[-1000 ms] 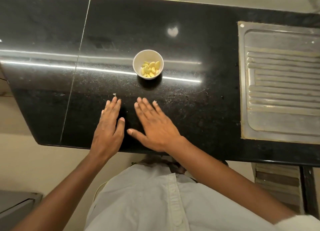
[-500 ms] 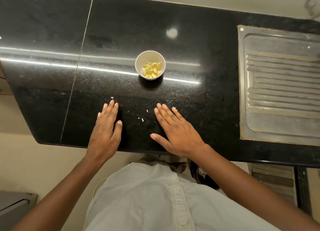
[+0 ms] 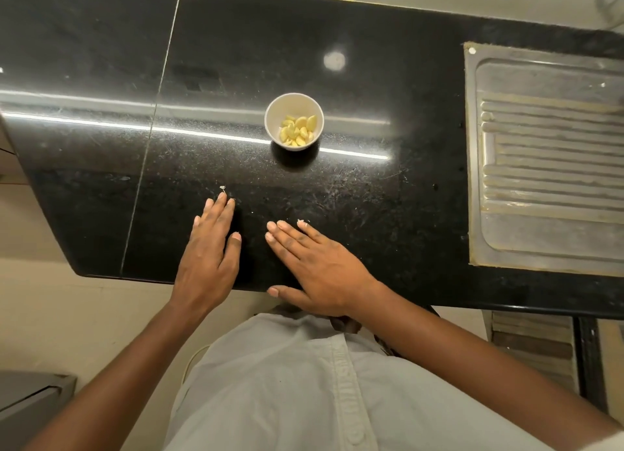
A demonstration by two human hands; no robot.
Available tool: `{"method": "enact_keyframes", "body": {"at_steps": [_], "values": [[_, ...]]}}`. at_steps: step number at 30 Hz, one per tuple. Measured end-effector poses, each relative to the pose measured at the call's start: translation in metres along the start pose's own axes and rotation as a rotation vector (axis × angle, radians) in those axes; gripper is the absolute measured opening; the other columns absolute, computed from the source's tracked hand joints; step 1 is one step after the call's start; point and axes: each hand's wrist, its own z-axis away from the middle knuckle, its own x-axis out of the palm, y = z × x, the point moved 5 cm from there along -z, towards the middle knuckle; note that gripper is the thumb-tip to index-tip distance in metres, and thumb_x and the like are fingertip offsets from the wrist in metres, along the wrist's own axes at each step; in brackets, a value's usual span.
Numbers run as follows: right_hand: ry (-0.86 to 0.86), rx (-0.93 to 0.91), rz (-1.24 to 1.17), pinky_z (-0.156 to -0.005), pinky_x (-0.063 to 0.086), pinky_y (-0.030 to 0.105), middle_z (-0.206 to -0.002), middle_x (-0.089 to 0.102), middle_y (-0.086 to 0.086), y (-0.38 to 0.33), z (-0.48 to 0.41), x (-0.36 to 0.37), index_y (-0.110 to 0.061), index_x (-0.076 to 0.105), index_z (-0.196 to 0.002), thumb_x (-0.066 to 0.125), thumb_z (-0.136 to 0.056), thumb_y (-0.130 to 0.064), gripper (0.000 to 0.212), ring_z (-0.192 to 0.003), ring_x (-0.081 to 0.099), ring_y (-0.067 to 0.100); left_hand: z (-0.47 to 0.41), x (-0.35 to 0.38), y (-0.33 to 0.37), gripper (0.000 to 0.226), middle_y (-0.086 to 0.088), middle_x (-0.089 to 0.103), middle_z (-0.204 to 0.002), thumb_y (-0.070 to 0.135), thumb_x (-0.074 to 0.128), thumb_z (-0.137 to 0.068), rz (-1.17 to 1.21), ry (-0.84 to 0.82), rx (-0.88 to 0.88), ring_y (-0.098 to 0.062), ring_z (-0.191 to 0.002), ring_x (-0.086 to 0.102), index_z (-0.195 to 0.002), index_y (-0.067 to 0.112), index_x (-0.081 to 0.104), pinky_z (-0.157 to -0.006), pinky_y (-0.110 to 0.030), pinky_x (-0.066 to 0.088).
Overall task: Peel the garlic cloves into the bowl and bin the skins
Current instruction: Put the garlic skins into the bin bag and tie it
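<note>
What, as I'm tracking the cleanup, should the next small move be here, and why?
Probably pinch up the skin scrap just beyond the left hand, then the second scrap at the right hand. The bowl already holds peeled cloves, both hands lie flat and empty on the counter, and those pale bits seem to be what remains.
</note>
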Motion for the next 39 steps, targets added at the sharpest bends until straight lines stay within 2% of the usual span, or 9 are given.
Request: {"method": "enact_keyframes", "body": {"at_steps": [3, 5, 10, 14, 21, 30, 33, 36, 39], "values": [[-0.043, -0.04, 0.023, -0.135, 0.001, 0.042, -0.178, -0.001, 0.004, 0.015, 0.02, 0.0, -0.014, 0.006, -0.17, 0.021, -0.108, -0.069, 0.084, -0.164, -0.006, 0.015, 0.003, 0.001, -0.002, 0.058, 0.008, 0.014, -0.174, 0.019, 0.043, -0.112, 0.003, -0.009, -0.006, -0.003, -0.161, 0.002, -0.166, 0.02, 0.024, -0.133, -0.041, 0.007], [-0.041, -0.03, 0.008, -0.135, 0.0, 0.042, -0.178, 0.0, 0.003, 0.025, 0.031, -0.005, -0.016, 0.006, -0.17, 0.021, -0.11, -0.067, 0.08, -0.164, -0.006, 0.014, 0.005, 0.002, -0.001, 0.057, 0.008, 0.014, -0.175, 0.024, 0.04, -0.112, -0.017, -0.021, 0.027, -0.005, -0.161, 0.004, -0.166, 0.019, 0.024, -0.133, -0.039, 0.007], [0.052, 0.203, -0.072, -0.134, 0.005, 0.042, -0.178, -0.002, 0.0, 0.044, 0.04, -0.015, -0.018, 0.006, -0.17, 0.021, -0.111, -0.065, 0.077, -0.164, -0.009, 0.01, 0.012, 0.012, 0.004, 0.063, 0.007, 0.01, -0.175, 0.037, 0.033, -0.108, -0.144, -0.109, 0.14, -0.004, -0.161, 0.0, -0.167, 0.02, 0.019, -0.132, -0.036, 0.003], [0.053, 0.247, -0.122, -0.135, 0.002, 0.041, -0.178, -0.007, 0.001, 0.025, 0.024, -0.005, -0.017, 0.003, -0.17, 0.022, -0.108, -0.071, 0.085, -0.163, -0.014, 0.012, 0.013, 0.021, 0.01, 0.065, 0.006, 0.007, -0.176, 0.039, 0.033, -0.108, -0.18, -0.151, 0.188, -0.003, -0.161, -0.004, -0.167, 0.02, 0.016, -0.132, -0.034, 0.001], [-0.032, 0.062, -0.051, -0.135, 0.003, 0.042, -0.178, -0.007, 0.002, 0.012, 0.052, 0.011, -0.016, 0.0, -0.17, 0.022, -0.108, -0.071, 0.085, -0.163, -0.013, 0.013, 0.012, 0.029, 0.015, 0.066, 0.005, 0.004, -0.176, 0.04, 0.03, -0.108, -0.21, -0.185, 0.212, -0.004, -0.161, -0.006, -0.168, 0.019, 0.012, -0.132, -0.034, 0.002], [-0.047, 0.059, -0.03, -0.135, 0.002, 0.042, -0.177, -0.005, 0.001, 0.024, 0.065, 0.006, -0.017, 0.002, -0.17, 0.019, -0.11, -0.068, 0.08, -0.164, -0.011, 0.012, 0.012, 0.029, 0.012, 0.066, 0.002, 0.006, -0.176, 0.041, 0.027, -0.108, -0.271, -0.195, 0.247, -0.007, -0.162, -0.003, -0.168, 0.018, 0.01, -0.133, -0.039, 0.007], [0.048, 0.138, -0.178, -0.135, 0.004, 0.04, -0.178, 0.004, -0.003, 0.036, 0.083, -0.005, -0.02, 0.009, -0.17, 0.028, -0.112, -0.062, 0.074, -0.163, -0.004, 0.006, 0.016, 0.03, 0.02, 0.066, 0.003, 0.008, -0.176, 0.04, 0.028, -0.109, -0.26, -0.214, 0.285, -0.006, -0.162, -0.002, -0.168, 0.019, 0.009, -0.133, -0.038, 0.007], [0.19, 0.327, -0.329, -0.134, 0.013, 0.041, -0.177, 0.015, -0.006, 0.057, 0.105, -0.008, -0.023, 0.02, -0.169, 0.036, -0.112, -0.056, 0.068, -0.162, 0.006, 0.001, 0.024, 0.039, 0.03, 0.064, 0.003, 0.007, -0.176, 0.04, 0.028, -0.11, -0.268, -0.283, 0.357, -0.006, -0.162, -0.003, -0.168, 0.02, 0.008, -0.133, -0.037, 0.007], [0.166, 0.387, -0.293, -0.133, 0.018, 0.043, -0.176, 0.018, -0.006, 0.059, 0.114, 0.001, -0.023, 0.023, -0.168, 0.031, -0.111, -0.059, 0.068, -0.162, 0.008, 0.002, 0.028, 0.048, 0.034, 0.063, 0.003, 0.006, -0.176, 0.041, 0.025, -0.111, -0.292, -0.309, 0.368, -0.006, -0.162, -0.005, -0.168, 0.021, 0.007, -0.133, -0.039, 0.009]]}}
